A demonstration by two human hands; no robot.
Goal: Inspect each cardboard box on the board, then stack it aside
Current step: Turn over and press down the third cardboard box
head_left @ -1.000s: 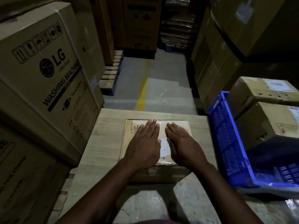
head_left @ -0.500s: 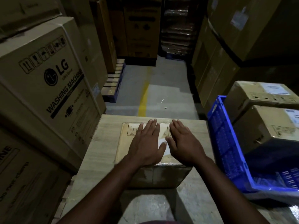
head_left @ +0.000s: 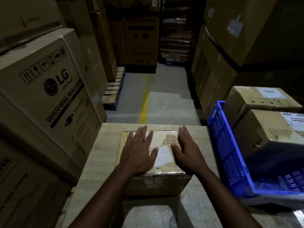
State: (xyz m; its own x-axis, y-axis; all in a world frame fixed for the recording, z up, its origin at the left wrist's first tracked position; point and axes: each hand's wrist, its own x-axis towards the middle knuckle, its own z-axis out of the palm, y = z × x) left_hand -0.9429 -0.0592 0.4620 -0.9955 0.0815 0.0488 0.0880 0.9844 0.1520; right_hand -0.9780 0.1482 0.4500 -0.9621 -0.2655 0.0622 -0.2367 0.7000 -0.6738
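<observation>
The left hand point(head_left: 138, 150) and right hand point(head_left: 187, 152) lie flat on top of the cardboard box point(head_left: 162, 139), fingers straight and slightly spread, gripping nothing. For a sound inspection they should probably sweep outward across the lid, feeling for dents or lifted tape, then move down the sides before any lift. The box sits mid-width on the board point(head_left: 107, 145), toward its near edge: brown, taped shut, with a white label point(head_left: 163, 156), printed handling marks and a creased near face.
</observation>
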